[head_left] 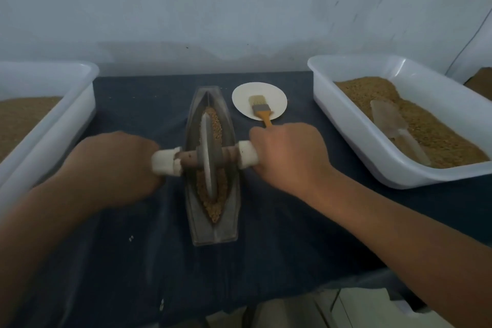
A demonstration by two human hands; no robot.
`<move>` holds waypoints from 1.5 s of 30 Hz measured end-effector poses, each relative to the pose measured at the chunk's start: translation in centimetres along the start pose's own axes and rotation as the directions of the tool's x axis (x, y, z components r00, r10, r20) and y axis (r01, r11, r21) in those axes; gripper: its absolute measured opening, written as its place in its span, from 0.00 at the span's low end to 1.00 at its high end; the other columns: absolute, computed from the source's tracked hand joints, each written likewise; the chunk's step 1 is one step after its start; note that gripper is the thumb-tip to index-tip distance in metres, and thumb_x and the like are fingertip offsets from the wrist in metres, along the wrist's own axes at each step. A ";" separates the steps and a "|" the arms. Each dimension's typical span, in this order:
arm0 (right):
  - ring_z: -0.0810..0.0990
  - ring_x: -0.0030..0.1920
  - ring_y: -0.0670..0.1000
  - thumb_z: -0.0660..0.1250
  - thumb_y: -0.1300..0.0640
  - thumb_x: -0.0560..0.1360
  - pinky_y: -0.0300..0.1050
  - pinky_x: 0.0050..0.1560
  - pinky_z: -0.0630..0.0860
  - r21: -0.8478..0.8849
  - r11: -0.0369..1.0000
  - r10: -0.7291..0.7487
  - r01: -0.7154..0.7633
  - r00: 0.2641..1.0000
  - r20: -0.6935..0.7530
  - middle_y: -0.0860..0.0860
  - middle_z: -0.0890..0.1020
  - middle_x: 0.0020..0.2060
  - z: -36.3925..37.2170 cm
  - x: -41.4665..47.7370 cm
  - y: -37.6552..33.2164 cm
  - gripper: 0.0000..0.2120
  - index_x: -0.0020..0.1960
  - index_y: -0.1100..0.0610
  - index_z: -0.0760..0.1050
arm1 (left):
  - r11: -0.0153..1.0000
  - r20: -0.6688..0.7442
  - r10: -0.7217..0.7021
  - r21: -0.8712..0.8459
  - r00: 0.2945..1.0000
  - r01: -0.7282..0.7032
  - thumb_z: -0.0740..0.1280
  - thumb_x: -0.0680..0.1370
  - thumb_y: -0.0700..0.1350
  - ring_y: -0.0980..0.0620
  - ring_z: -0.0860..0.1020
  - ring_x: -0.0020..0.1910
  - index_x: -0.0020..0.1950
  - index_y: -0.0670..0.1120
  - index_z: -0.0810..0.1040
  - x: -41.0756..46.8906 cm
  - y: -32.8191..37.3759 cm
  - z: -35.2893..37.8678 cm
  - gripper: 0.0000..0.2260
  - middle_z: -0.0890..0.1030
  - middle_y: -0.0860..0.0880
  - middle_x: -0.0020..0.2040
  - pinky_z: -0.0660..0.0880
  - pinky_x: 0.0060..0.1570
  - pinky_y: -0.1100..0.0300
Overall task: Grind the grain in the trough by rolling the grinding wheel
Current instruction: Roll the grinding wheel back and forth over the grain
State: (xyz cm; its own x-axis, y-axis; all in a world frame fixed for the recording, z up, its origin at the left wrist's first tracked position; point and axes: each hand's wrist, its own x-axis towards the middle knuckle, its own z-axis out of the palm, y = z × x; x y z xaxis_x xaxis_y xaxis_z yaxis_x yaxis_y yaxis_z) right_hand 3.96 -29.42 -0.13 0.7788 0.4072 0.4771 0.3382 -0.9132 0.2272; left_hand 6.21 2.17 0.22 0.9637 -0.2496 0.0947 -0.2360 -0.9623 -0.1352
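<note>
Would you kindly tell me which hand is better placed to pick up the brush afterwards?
Right, probably: both hands grip the grinding wheel, but the right hand sits just beside the brush on the plate; the left hand is across the trough.

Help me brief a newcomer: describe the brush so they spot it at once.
On the dark blue cloth, look between the boat-shaped trough and the right-hand white tub. A small round white plate lies there, with the brush resting on it. It alone has an orange handle and pale bristles.
</note>
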 end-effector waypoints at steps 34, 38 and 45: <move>0.60 0.24 0.53 0.67 0.55 0.64 0.36 0.30 0.49 -0.009 0.981 0.195 -0.195 0.980 -0.045 0.47 0.66 0.24 3.9 7.2 1.0 0.08 0.32 0.53 0.68 | 0.997 -0.157 -0.055 0.044 0.986 0.063 0.63 0.70 0.58 0.44 0.77 0.36 0.37 0.53 0.74 6.4 1.5 -1.1 0.10 0.71 0.54 0.33 0.71 0.37 0.55; 0.62 0.23 0.54 0.72 0.51 0.69 0.38 0.28 0.53 0.021 0.993 0.118 -0.118 0.993 0.025 0.46 0.65 0.26 2.1 3.2 0.4 0.15 0.37 0.50 0.64 | 0.998 -0.110 0.009 0.059 0.994 -0.003 0.62 0.72 0.62 0.50 0.74 0.32 0.36 0.56 0.72 3.0 1.3 -1.1 0.12 0.70 0.57 0.32 0.70 0.34 0.57; 0.66 0.22 0.53 0.76 0.49 0.66 0.37 0.26 0.56 -0.007 0.998 0.062 -0.061 0.995 0.081 0.45 0.68 0.24 0.8 0.8 0.2 0.16 0.35 0.50 0.67 | 0.998 -0.076 0.023 0.054 0.997 -0.019 0.61 0.69 0.63 0.53 0.75 0.31 0.35 0.56 0.71 0.4 1.3 -0.5 0.11 0.73 0.57 0.31 0.68 0.32 0.59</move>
State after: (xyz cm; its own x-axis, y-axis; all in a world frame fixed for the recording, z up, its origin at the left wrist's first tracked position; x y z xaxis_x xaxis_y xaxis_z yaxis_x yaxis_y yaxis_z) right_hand 5.06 -29.34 -0.40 0.8384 0.3474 0.4201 0.2860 -0.9363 0.2037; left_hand 6.28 0.74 0.54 0.9457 -0.2793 0.1660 -0.2473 -0.9501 -0.1900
